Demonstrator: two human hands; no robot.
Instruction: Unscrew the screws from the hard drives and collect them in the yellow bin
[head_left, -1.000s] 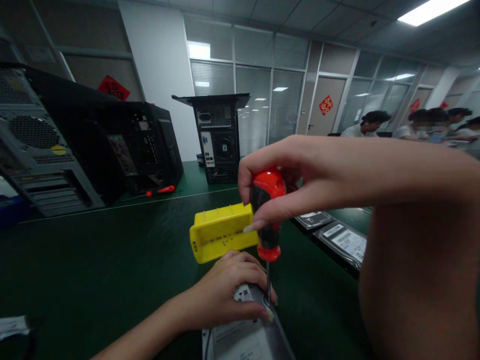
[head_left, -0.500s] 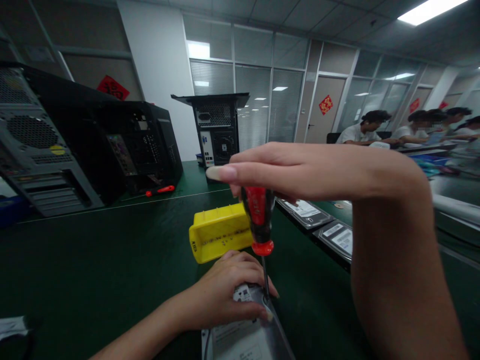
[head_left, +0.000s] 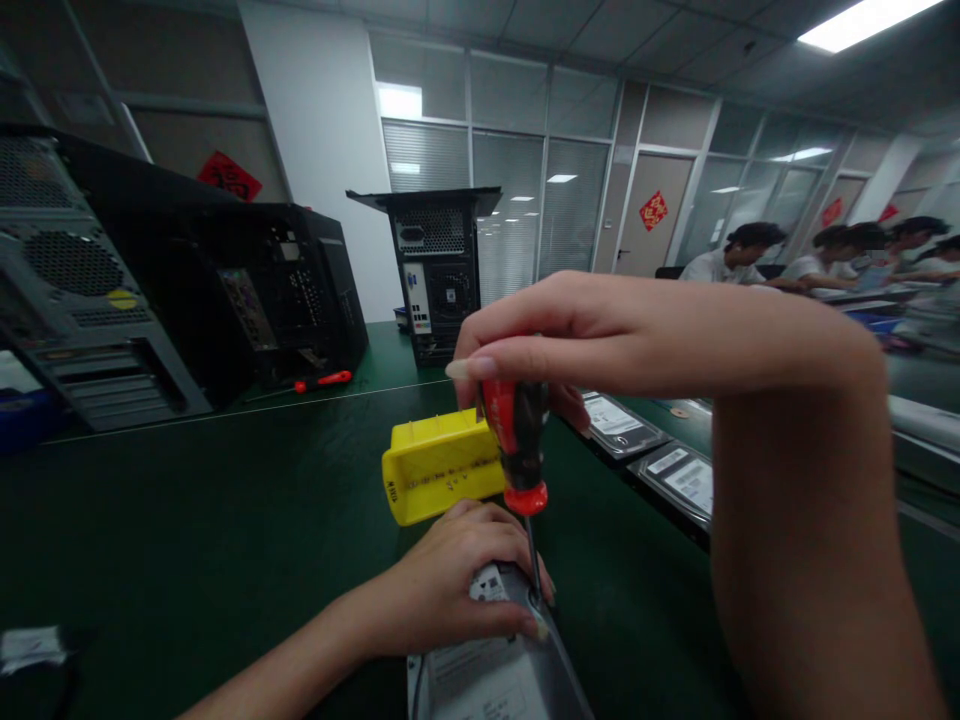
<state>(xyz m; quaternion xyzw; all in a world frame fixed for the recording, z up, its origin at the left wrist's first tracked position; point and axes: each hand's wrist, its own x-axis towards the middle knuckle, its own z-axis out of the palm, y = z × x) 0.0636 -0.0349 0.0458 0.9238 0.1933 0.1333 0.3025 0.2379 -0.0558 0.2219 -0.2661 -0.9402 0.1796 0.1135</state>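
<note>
My right hand [head_left: 525, 345] is closed round the top of a red and black screwdriver [head_left: 517, 430]. The screwdriver stands nearly upright, its tip at the far right corner of a hard drive [head_left: 487, 680]. My left hand [head_left: 472, 580] grips the far end of that drive, thumb on top and fingers over the far edge, close to the shaft. The drive has a white label and a silver casing; its near end runs out of view. Just beyond my left hand lies a yellow bin [head_left: 439, 470] with small dark screws inside.
More hard drives [head_left: 679, 478] lie in a row at the right. Opened computer cases [head_left: 300, 290] stand at the left, with another case [head_left: 442, 270] at the back. A second screwdriver [head_left: 322, 382] lies before them. People [head_left: 739, 255] sit at the far right.
The fingers of my right hand have curled from nearly flat to wrapped around the screwdriver's handle, which has turned a little. My left hand and the drive stay in place.
</note>
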